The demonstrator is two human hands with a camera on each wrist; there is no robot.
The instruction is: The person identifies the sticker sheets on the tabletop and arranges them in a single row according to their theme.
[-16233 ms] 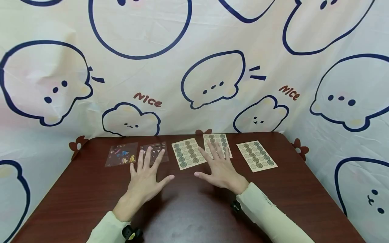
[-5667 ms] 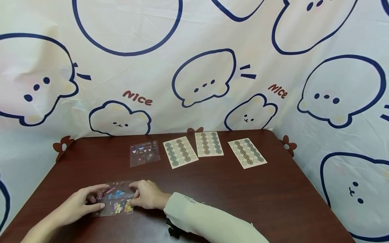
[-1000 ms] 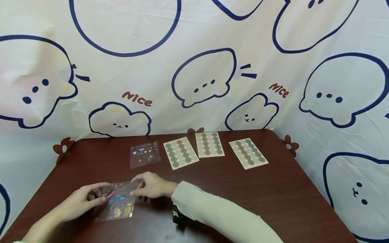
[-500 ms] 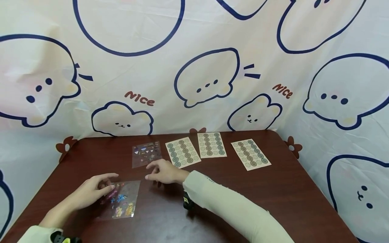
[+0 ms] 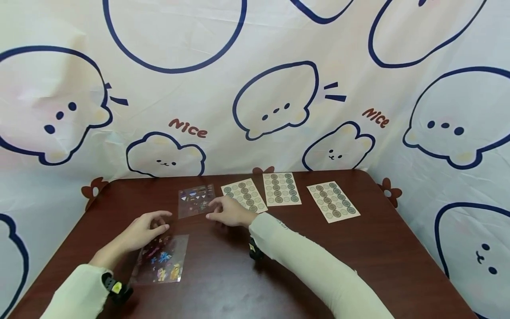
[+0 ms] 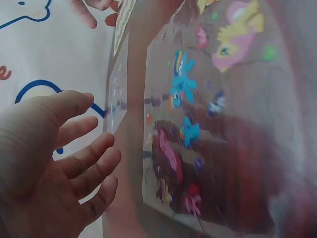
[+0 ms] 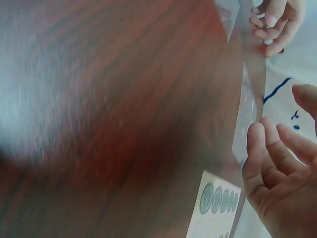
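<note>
A clear sticker sheet with colourful pony pictures (image 5: 182, 250) lies at the front left of the table; in the left wrist view the pony sticker sheet (image 6: 185, 79) fills the right half. My left hand (image 5: 139, 230) hovers over its far left part, fingers loosely bent and holding nothing. Behind it lies a second clear sticker sheet (image 5: 187, 208) with small dark and white shapes. At that sheet's right side is my right hand (image 5: 231, 212), thumb and fingers apart; whether it touches the sheet I cannot tell. No object shows in the right hand (image 7: 282, 173) in the right wrist view.
Three cream sheets with rows of round coin-like prints line the back: a left one (image 5: 255, 201) partly behind my right hand, a middle one (image 5: 282, 189) and a right one (image 5: 334, 201). A patterned cloth (image 5: 275, 102) hangs behind the brown table (image 5: 303, 257).
The pony sticker sheet has come from the back left to the front left. Both hands have let go of it. My right hand has moved back to the second sheet; my left has lifted forward.
</note>
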